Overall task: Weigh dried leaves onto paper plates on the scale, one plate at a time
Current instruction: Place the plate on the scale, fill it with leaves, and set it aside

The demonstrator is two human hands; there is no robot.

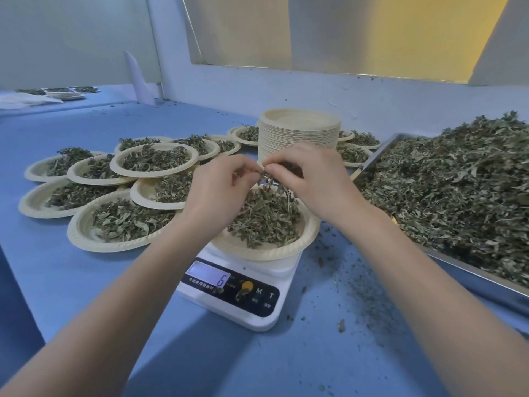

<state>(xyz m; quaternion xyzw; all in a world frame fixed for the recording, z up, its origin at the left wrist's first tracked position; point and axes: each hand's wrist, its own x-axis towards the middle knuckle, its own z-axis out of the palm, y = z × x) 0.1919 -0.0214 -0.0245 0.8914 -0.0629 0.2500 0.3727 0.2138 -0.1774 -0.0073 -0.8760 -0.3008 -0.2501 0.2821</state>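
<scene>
Fingertips of left hand and right hand pinch one leaf sprig.

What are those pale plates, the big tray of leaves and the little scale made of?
The plates, like the stack of empty plates, look like moulded paper pulp: matte cream with crimped rims. The tray appears to be metal, likely stainless steel, since its rim is grey and reflective. The scale seems to be smooth white plastic with a glossy black panel.
</scene>
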